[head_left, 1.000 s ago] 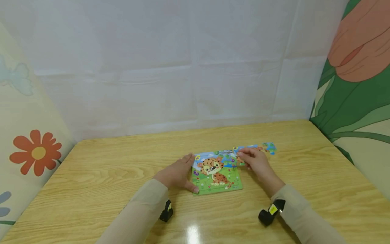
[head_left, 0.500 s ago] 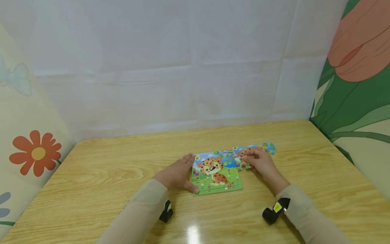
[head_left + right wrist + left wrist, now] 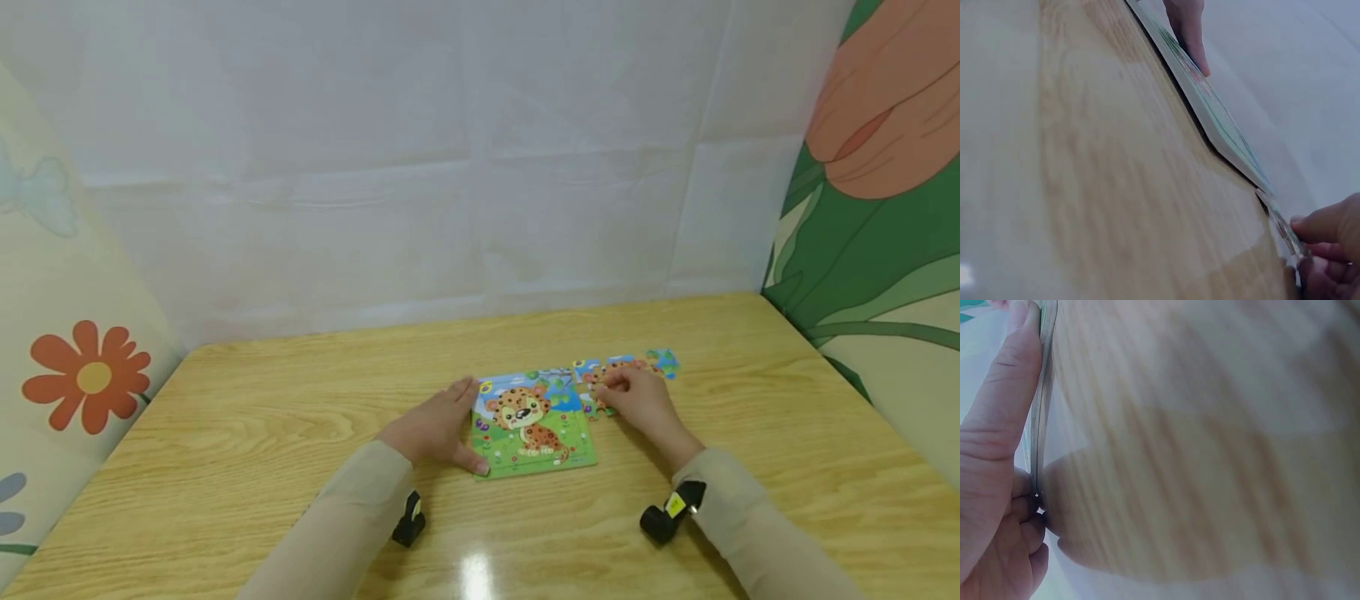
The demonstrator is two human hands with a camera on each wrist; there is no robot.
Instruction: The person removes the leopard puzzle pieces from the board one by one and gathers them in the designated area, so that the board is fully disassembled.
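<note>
A puzzle board (image 3: 534, 425) with a spotted leopard cub picture lies flat in mid-table. My left hand (image 3: 433, 423) rests along its left side, thumb at the near corner and fingers at the far one. In the left wrist view the left thumb (image 3: 1013, 394) lies along the board's thin edge (image 3: 1040, 419). Right of the board lie joined puzzle pieces (image 3: 592, 367), also showing a spotted animal. My right hand (image 3: 641, 400) pinches a puzzle piece (image 3: 1286, 234) there between thumb and fingers, right by the board's side. The fingers hide part of these pieces.
A blue-green puzzle piece (image 3: 663, 362) lies at the right end of the joined pieces. Beneath everything is a wood-grain table (image 3: 315, 400). A white cloth (image 3: 360, 167) hangs behind it, with flower-printed panels (image 3: 90, 375) at the sides.
My right hand has moved slightly right and nearer from the board's upper right corner, uncovering more of the joined pieces. The left hand and board have stayed in place.
</note>
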